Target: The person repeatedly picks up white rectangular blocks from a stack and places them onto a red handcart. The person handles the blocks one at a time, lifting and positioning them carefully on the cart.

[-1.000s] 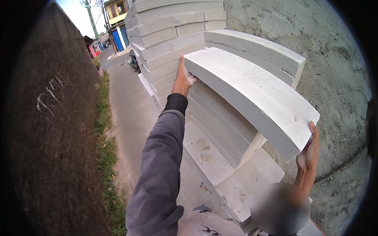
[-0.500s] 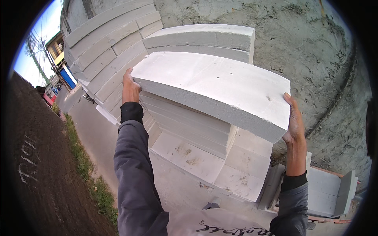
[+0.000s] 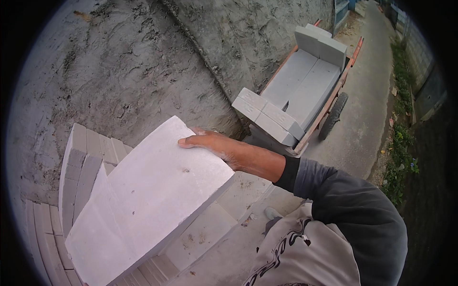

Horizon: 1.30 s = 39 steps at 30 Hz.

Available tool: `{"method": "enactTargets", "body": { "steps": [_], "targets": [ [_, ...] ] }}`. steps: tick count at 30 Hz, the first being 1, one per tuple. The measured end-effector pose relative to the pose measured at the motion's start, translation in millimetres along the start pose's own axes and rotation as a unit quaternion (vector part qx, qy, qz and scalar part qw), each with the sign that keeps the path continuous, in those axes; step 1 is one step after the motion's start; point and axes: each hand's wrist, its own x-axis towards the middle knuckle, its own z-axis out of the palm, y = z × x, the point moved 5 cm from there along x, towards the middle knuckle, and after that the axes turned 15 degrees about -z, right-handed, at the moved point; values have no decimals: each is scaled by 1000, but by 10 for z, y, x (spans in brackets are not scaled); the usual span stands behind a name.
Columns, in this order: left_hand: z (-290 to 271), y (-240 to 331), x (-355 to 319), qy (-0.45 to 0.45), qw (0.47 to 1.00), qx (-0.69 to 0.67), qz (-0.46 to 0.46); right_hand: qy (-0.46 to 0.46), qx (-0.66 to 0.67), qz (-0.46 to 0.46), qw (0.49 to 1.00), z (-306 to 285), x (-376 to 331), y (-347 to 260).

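A long white aerated concrete block (image 3: 148,205) fills the lower left, its broad face up, over the stacks. My right hand (image 3: 217,145) is closed on the block's end nearest the wall and cart, with the thumb on the top face and the other fingers mostly hidden. Out of view is my left hand; the block's far end runs to the lower left. Stacked blocks (image 3: 81,162) of the same kind stand beyond it, and flat blocks (image 3: 200,233) with dirt marks lie beneath.
A rough cement wall (image 3: 133,71) rises behind the stacks. To the right stands a cart (image 3: 316,129) with orange rails and a black wheel (image 3: 333,116), loaded with grey-white blocks (image 3: 305,81). A paved lane (image 3: 365,90) runs past it, edged with grass.
My view has swung right, bringing the cart and lane into full sight. My left hand has left the picture. My right hand still grips the block's end.
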Motion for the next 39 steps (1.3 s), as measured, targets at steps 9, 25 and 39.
{"method": "enactTargets", "body": {
  "steps": [9,25,39],
  "targets": [
    [811,-1238,-1402,-88,995,-13,-53,152,-122,-42,980,-1484,-1642,-1442],
    [3758,-4323,-4487,-405,856,43,-319,487,-166,-138,846,-4017,-4774,-3440],
    [6360,-5674,-6033,-471,791,33,-389,572,-206,-187,772,-5887,-4386,-5210]
  ]
}}
